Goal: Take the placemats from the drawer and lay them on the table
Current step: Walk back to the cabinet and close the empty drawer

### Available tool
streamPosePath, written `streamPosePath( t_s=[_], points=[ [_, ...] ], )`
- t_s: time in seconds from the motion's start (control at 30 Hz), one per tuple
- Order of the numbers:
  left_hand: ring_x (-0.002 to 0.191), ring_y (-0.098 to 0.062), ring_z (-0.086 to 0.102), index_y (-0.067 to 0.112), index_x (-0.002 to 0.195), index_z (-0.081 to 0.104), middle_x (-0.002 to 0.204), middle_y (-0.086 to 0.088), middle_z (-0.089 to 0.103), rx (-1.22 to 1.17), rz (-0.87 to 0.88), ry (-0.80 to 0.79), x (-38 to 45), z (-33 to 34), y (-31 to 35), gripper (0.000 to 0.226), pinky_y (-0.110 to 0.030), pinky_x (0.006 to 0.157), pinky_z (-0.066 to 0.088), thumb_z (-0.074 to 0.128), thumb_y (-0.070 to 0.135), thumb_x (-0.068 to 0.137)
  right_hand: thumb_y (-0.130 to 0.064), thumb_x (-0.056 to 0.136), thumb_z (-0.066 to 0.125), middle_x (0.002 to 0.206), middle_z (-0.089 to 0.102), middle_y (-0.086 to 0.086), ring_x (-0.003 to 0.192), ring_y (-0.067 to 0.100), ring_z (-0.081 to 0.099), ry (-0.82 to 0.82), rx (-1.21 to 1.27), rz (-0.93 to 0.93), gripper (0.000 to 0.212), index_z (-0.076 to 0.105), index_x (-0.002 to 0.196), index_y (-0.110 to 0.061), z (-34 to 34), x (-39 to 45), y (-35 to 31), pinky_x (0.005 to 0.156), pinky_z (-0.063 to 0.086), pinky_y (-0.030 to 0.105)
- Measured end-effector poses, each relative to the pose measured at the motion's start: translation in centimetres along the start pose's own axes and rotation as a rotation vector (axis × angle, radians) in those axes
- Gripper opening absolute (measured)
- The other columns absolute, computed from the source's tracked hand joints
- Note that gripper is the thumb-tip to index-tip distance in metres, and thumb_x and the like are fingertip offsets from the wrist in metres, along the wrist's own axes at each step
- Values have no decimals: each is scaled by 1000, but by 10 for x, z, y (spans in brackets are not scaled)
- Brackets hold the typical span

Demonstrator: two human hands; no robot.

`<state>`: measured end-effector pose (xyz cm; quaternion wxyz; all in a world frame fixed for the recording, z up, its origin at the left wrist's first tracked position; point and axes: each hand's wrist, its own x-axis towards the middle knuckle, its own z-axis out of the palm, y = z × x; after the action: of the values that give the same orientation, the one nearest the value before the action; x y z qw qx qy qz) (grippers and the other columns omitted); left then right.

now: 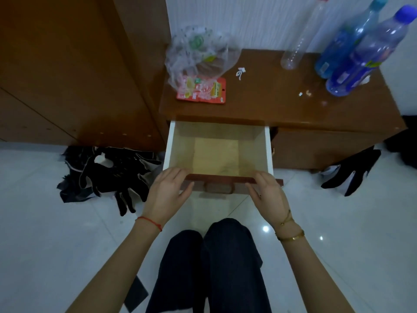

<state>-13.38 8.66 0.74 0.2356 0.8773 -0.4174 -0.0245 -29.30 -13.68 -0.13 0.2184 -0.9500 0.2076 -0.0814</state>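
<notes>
The open drawer (268, 150) juts out of the low wooden table (270, 105) toward me. It has white sides, pale inner walls and a tan bottom (216, 157). I see no separate placemat inside; whether a flat mat covers the bottom I cannot tell. My left hand (167, 190) grips the left end of the dark red drawer front (218, 178), fingers over its top edge. My right hand (266, 193) holds the right end the same way. The drawer handle (217, 188) sits between them.
On the table stand a clear plastic bag (198, 53), a red snack packet (202, 90), an empty clear bottle (300, 41) and two blue bottles (361, 59). A tall wooden cabinet (67, 75) stands left. Black gloves (112, 175) lie on the white floor, another (352, 170) right. My knees (209, 256) are below.
</notes>
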Motion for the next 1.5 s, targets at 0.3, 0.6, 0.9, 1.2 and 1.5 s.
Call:
streamPosePath(
  t_s=[0.3, 0.6, 0.9, 1.2, 1.5],
  points=[
    [104, -22, 62, 14, 114, 67, 110, -2, 68, 65, 98, 263, -8, 88, -55, 24, -32, 94, 45, 60, 26, 94, -18, 93, 61, 100, 67, 9, 90, 26, 62, 289, -70, -126, 21, 64, 109, -6, 78, -1, 39, 83, 51, 38],
    [103, -18, 60, 13, 114, 66, 110, -2, 68, 53, 127, 407, 23, 109, -69, 24, -29, 96, 42, 59, 25, 95, -19, 95, 59, 103, 67, 7, 95, 24, 61, 424, -71, -161, 20, 63, 111, -8, 90, 30, 48, 85, 51, 35],
    [109, -18, 58, 11, 118, 64, 116, -4, 65, 0, 122, 480, 45, 116, -68, 25, -31, 97, 47, 57, 20, 96, -23, 94, 60, 93, 64, 7, 88, 20, 55, 628, -98, -34, 16, 63, 99, -7, 107, 38, 40, 78, 43, 23],
    [84, -19, 60, 12, 96, 71, 91, -4, 70, -119, -173, 210, 36, 172, -57, 29, -28, 66, 44, 58, 38, 92, -36, 92, 59, 80, 71, 8, 74, 22, 66, 298, 197, 310, 32, 69, 86, -6, 145, 51, 36, 67, 56, 39],
    [84, -17, 58, 15, 89, 70, 89, -1, 68, -172, -237, 279, 68, 182, -60, 25, -25, 62, 40, 61, 38, 90, -29, 89, 64, 80, 71, 6, 73, 20, 66, 389, 268, 392, 23, 68, 86, -7, 158, 81, 39, 67, 55, 33]
  ],
)
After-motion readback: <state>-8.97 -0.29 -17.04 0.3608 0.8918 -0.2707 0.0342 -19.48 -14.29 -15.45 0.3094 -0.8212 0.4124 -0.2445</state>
